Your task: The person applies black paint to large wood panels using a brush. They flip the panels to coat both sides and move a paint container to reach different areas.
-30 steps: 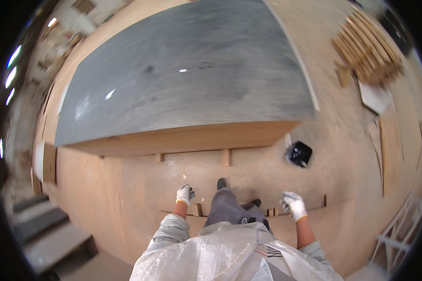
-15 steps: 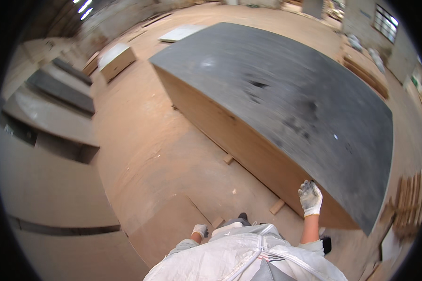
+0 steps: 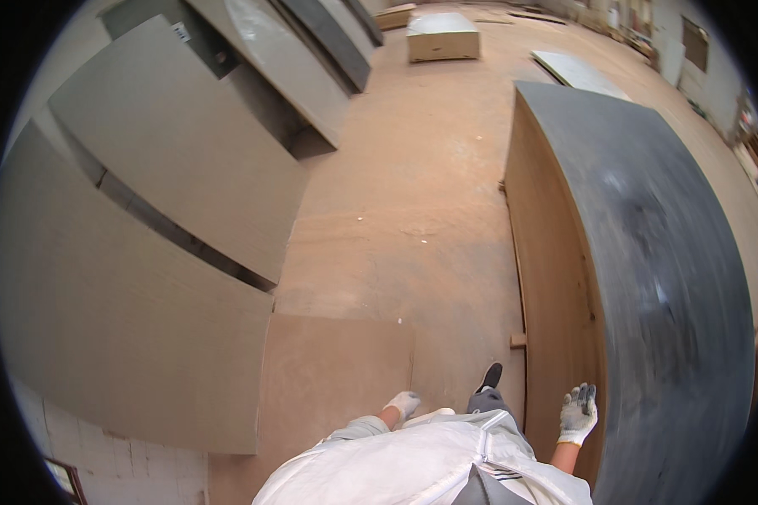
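My right hand [image 3: 579, 414], in a white knit glove with a dark grey palm, is raised beside a tall stack of boards [image 3: 661, 252]. The stack has a dark grey top and a brown side. Its fingers are loosely bent and apart, with nothing in them; whether they touch the stack's edge I cannot tell. My left hand [image 3: 406, 405], in a similar glove, hangs low over the floor in front of my white jacket. Its fingers look loose and empty, though small in view.
Grey-brown board stacks [image 3: 177, 143] line the left side, with narrow gaps between them. A brown sheet [image 3: 337, 362] lies on the dusty floor [image 3: 396, 202]. Ahead stands a low pale-topped stack [image 3: 444, 38]. A wooden block [image 3: 518, 341] juts from under the dark-topped stack.
My view has swung left, so the dark-topped stack now runs along my right side and the left stacks appear nearer. Both hands remain empty; a dark shoe shows further forward.
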Demonstrator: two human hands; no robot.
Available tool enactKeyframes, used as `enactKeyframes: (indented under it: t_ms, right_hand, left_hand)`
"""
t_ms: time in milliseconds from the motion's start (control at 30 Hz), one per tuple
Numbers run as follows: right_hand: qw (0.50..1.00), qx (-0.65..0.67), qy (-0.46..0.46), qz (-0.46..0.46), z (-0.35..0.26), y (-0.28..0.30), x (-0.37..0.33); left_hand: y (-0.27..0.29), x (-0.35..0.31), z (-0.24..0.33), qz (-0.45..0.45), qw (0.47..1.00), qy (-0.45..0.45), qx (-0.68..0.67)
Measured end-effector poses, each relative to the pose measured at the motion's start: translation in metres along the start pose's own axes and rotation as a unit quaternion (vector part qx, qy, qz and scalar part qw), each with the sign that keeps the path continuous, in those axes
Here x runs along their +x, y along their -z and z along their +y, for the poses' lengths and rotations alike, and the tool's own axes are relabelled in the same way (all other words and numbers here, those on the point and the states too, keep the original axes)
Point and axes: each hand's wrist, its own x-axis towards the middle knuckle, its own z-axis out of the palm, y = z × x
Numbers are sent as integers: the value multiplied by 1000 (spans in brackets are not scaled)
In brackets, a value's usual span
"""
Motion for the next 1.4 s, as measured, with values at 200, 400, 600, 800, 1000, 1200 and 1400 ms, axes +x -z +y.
enactKeyframes:
  t_ms: [200,400,600,800,1000,1200,1400]
  right_hand:
    - [998,-15,-62,-19,12,-26,108]
    - [999,-1,-53,-12,34,-91,146]
    - [996,6,-13,85,51,-147,172]
    - [975,-7,128,184,93,-152,240]
    - [952,-45,214,215,134,-195,316]
    - [929,-12,271,251,157,-208,407]
    - [912,13,267,310,197,-254,501]
  left_hand:
    - [24,43,11,-20,990,98,104]
    - [85,111,110,70,986,48,-140]
    - [126,186,223,68,943,36,-324]
    - [195,311,316,61,928,54,-364]
    - [309,452,439,-51,950,-111,-289]
    - [373,519,630,-182,937,-139,-263]
    - [351,517,812,-376,844,-143,-355]
